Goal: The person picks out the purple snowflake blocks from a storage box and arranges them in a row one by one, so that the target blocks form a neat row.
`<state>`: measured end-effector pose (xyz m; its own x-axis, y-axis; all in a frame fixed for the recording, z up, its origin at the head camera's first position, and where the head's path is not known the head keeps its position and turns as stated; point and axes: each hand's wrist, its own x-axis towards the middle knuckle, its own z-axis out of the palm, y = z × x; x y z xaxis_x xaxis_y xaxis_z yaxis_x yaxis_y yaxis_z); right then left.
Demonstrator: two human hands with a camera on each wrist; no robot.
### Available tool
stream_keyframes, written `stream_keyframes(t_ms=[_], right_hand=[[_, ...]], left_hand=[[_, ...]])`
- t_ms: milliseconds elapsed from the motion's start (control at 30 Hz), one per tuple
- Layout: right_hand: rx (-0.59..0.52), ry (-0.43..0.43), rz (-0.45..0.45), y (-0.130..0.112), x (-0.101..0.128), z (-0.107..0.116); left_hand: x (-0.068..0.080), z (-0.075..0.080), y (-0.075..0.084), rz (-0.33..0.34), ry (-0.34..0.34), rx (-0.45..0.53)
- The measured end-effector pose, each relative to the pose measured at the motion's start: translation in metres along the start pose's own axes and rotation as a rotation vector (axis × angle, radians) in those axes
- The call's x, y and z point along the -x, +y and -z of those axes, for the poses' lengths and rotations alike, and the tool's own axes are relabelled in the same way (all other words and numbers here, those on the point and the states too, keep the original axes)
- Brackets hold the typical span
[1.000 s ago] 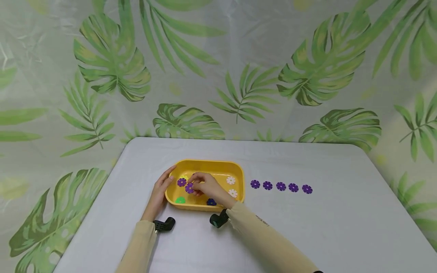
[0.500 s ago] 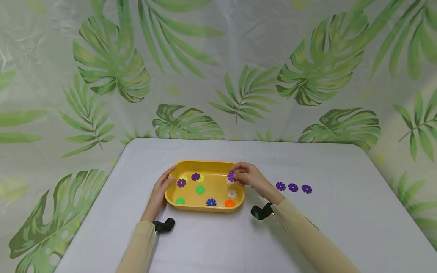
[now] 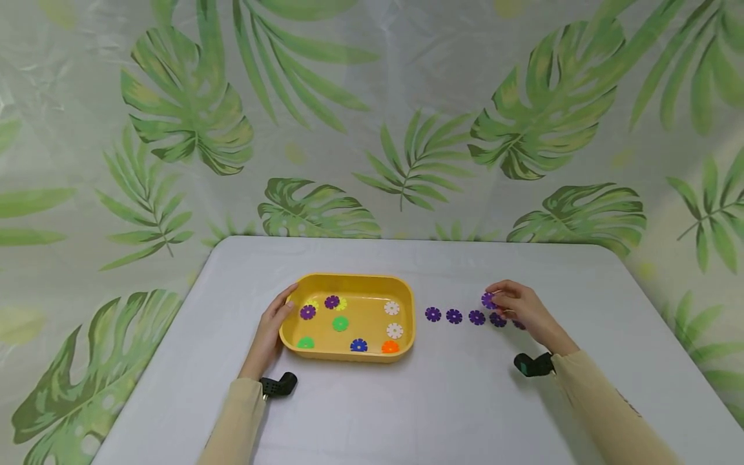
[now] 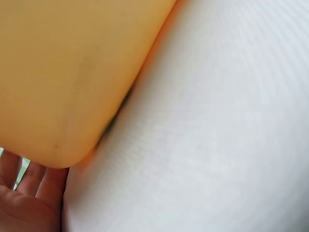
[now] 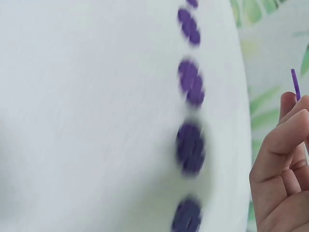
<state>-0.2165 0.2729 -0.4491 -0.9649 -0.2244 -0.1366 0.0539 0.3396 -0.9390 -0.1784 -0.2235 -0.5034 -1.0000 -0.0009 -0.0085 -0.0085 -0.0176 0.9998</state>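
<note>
My right hand (image 3: 523, 310) pinches a purple snowflake disc (image 3: 488, 300) between thumb and fingers. It hovers over the right part of a row of purple snowflake discs (image 3: 454, 316) on the table. In the right wrist view the held disc (image 5: 295, 84) shows edge-on above the fingertips, and the row's discs (image 5: 189, 149) are blurred. At the left end of a yellow tray (image 3: 349, 356), my left hand (image 3: 269, 336) grips the rim, thumb over the edge and fingers along the outer wall. The left wrist view shows these fingers (image 4: 34, 179) beside the tray wall (image 4: 72, 87).
Inside the tray lie several loose discs: purple (image 3: 308, 312), green (image 3: 340, 323), blue (image 3: 358, 345), orange (image 3: 390, 347), white (image 3: 394, 330) and yellow (image 3: 342, 303). A white cloth covers the table (image 3: 372, 413). Behind it hangs a leaf-patterned curtain (image 3: 325, 142).
My right hand has lifted a purple disc out of the tray and carried it rightward, over the row. My left hand has stayed at the tray's left end.
</note>
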Motion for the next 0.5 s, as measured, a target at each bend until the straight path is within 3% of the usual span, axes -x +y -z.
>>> stream_keyframes(t_ms=[233, 500], right_hand=[[0.06, 0.099, -0.064, 0.032, 0.021, 0.041], [0.174, 0.19, -0.101, 0.055, 0.034, 0.063]], left_hand=[[0.0, 0.0, 0.0, -0.002, -0.007, 0.021], [0.001, -0.001, -0.001, -0.005, -0.017, 0.047]])
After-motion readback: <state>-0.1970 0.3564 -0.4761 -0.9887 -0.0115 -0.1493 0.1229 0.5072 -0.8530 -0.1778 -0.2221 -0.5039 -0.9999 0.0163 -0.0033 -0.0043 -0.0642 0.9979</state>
